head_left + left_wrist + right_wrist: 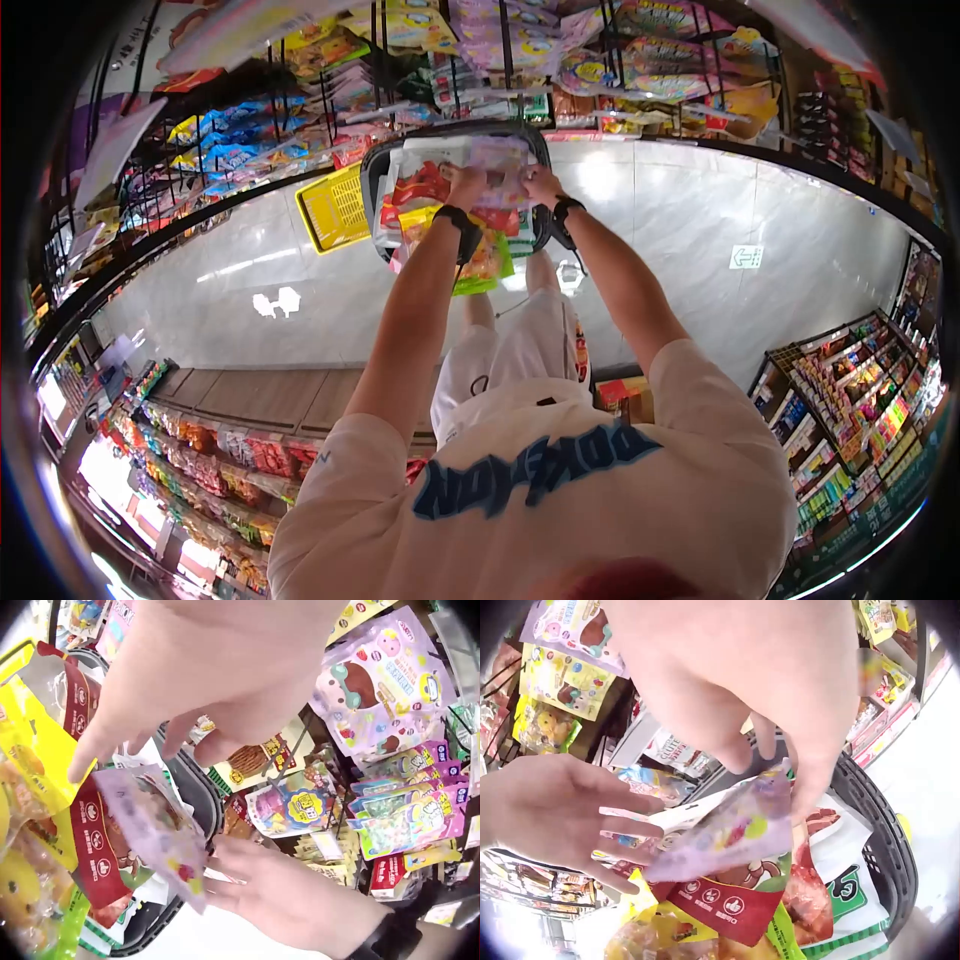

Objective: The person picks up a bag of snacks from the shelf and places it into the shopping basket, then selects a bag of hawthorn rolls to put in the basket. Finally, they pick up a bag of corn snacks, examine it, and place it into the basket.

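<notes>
The purple packet (739,825), above other packets (724,907) heaped in the black basket (889,840), could slide out if the right grip (757,682), pinching one end, loosens, since the left grip (577,814), fingers extended, seems to hold nothing.

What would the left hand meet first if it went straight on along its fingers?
Likely the purple bag: in the right wrist view the left hand points its fingers toward it, though contact is hard to judge.

A printed purple pouch (724,836) slants over the basket (889,829).
</notes>
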The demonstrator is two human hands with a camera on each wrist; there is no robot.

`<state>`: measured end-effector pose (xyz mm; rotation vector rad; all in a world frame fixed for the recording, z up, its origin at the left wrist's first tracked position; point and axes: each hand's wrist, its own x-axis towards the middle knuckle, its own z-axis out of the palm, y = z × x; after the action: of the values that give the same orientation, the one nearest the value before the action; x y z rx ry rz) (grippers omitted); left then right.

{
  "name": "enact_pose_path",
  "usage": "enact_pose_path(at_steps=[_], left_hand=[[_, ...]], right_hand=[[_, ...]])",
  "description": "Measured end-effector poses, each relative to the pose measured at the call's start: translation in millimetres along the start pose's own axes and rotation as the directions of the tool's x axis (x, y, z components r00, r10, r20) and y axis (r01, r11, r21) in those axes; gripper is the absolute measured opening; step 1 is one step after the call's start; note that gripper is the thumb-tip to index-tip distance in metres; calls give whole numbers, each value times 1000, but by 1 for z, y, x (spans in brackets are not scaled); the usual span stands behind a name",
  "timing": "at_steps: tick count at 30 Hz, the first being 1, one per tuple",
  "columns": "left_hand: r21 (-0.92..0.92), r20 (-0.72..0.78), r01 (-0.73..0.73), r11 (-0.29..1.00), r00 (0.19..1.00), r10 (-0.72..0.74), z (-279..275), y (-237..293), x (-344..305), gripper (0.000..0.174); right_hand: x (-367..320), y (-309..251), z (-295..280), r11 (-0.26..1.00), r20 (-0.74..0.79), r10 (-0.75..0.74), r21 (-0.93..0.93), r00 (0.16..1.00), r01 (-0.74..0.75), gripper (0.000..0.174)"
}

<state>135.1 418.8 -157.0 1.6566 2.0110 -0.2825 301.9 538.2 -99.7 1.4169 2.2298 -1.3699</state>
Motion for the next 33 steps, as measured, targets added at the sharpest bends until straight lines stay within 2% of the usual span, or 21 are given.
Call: enact_pose_path(at_steps=[1, 2, 5, 7, 9, 10, 11, 13, 17, 20, 21, 22, 24, 25, 26, 27, 28, 30, 31, 32, 33], left_hand=[[-648, -26, 130, 750, 981, -192, -33, 11, -22, 21], [-981, 83, 140, 131, 927, -367, -63, 24, -57, 23], [-897, -171, 53, 438, 873, -456, -59, 40, -94, 28], [-843, -23, 281, 459, 834, -551, -98, 64, -123, 24], [-752, -48, 271, 600, 886, -461, -65, 66, -140, 22], [-710, -26, 246, 659, 927, -374, -55, 62, -149, 22], [-661, -285, 22, 750, 917, -279, -65, 67, -179, 22], [-603, -463, -172, 779, 871, -166, -84, 72, -214, 22], [-632, -374, -128, 765, 914, -157, -84, 60, -232, 26], [-612, -676, -331, 719, 691, -257, 15, 20, -202, 34], [-38, -604, -116, 993, 794, 70, -49, 1, -203, 20], [-520, -466, -148, 841, 874, -134, -64, -6, -183, 22], [-981, -182, -142, 133, 909, -374, -112, -19, -151, 27], [-932, -333, -243, 268, 867, -370, -139, -18, -139, 27], [-905, -389, -279, 320, 847, -362, -161, -17, -124, 29], [-874, -444, -312, 372, 823, -353, -182, -16, -109, 32], [-915, -358, -240, 324, 854, -377, -214, -12, -100, 38], [-982, -99, -20, 187, 900, -424, -268, 1, -89, 56], [-928, -326, -191, 321, 832, -448, -265, 2, -72, 64], [-823, -539, -336, 458, 717, -443, -260, 0, -54, 73], [-824, -555, -391, 410, 702, -446, -262, -1, -42, 74]], right_hand=[[-8, 1, -3, 991, 72, -47, -122, 996, 56, 28], [-17, -5, -10, 964, 153, -91, -233, 984, 125, 30], [-54, 11, -7, 984, -40, -175, 25, 984, 176, 42], [-86, 17, -6, 999, -83, -40, 28, 996, 42, 38], [-112, 54, -3, 995, 129, 4, -103, 992, 9, 19], [-121, 96, 19, 986, 6, -139, -93, 990, 139, 13], [-135, 123, 19, 824, 210, -280, -448, 937, 347, 11], [-147, 177, 31, 861, 191, -255, -401, 948, 313, 9], [-197, 135, -39, 986, 271, 166, -35, 948, -163, 19], [-204, 143, -64, 937, 408, 269, 99, 872, -335, 28], [-209, 131, -77, 882, 388, 344, 179, 855, -437, 26], [-201, 113, -97, 816, 367, 408, 264, 836, -514, 25], [-157, 119, -102, 899, 260, 224, 317, 939, -302, 23], [-138, 125, -107, 921, 208, 139, 332, 968, -203, 23], [-138, 60, -139, 981, 69, 6, -191, 998, 7, 22], [-134, 25, -155, 936, -73, -269, -254, 960, 243, 25], [-96, 21, -159, 934, 31, -292, -204, 956, 292, 24], [-82, -47, -178, 828, -205, -558, -66, 804, 557, 12], [-49, -48, -172, 831, -157, -531, 94, 833, 548, 11], [-67, -100, -192, 820, -317, -545, -9, 777, 572, 24], [-29, -93, -181, 865, -225, -435, 163, 872, 474, 49]])
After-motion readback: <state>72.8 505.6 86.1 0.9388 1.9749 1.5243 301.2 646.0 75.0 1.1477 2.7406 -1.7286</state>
